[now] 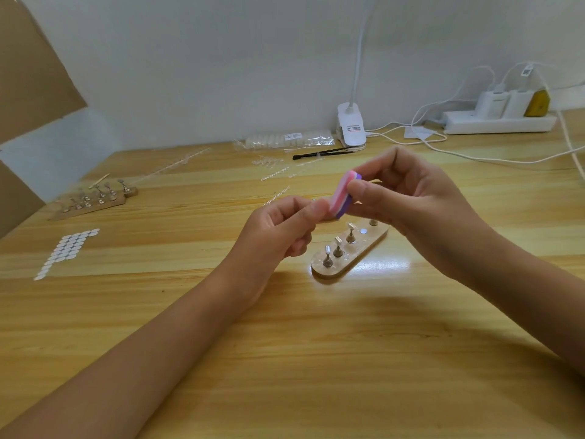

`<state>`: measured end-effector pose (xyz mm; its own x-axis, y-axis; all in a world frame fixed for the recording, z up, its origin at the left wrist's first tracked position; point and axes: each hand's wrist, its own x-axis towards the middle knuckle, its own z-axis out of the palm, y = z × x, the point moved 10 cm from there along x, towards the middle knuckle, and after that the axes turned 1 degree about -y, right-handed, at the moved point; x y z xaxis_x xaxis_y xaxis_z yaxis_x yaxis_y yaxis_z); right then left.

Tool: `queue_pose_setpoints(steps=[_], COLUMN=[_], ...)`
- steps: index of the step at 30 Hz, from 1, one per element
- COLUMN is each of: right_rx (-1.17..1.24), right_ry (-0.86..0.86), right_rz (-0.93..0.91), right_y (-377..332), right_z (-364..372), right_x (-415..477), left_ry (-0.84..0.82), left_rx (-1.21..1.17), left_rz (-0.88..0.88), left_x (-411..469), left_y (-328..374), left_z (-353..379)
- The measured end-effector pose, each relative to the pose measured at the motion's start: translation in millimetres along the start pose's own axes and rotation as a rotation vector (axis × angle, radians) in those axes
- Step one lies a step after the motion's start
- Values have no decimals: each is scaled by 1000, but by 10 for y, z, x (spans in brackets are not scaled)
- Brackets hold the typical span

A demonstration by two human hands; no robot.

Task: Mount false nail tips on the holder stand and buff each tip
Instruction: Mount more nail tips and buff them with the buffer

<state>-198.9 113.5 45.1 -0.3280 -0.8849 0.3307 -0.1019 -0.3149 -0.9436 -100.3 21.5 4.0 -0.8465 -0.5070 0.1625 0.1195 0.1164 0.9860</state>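
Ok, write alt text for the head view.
A right hand pinches a pink and purple buffer block against the pinched fingertips of the left hand, above a wooden holder stand with metal pegs. A second stand and white dots lie further left.

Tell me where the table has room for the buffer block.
Free: the near wood between the forearms, in front of the holder stand, and right of the white stickers. Crowded: the back, around lamp clamp and power strip.

No text can be read. Labels are seen on the lamp clip point(352, 129) and the bag point(292, 136) at the bench's point(285, 343) far edge, and a code tag point(526, 70) on a cable; all are too blurred.
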Motion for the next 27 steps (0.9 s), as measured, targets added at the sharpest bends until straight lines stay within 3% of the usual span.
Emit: queue_pose_setpoints(steps=[5, 13, 19, 24, 27], right_rx=[-81, -192, -132, -130, -111], right_ry=[-135, -299, -176, -239, -185], right_rz=[120, 108, 65, 85, 60], right_y=[92, 86, 106, 78, 55], right_z=[24, 123, 63, 91, 44], right_x=[31, -4, 15, 10, 28], left_ry=[12, 61, 87, 49, -8], left_rx=[132, 235, 245, 204, 214], left_rz=[43, 181, 192, 165, 143], left_x=[-32, -74, -41, -19, -29], left_y=[26, 144, 130, 104, 68], left_z=[14, 11, -40, -27, 44])
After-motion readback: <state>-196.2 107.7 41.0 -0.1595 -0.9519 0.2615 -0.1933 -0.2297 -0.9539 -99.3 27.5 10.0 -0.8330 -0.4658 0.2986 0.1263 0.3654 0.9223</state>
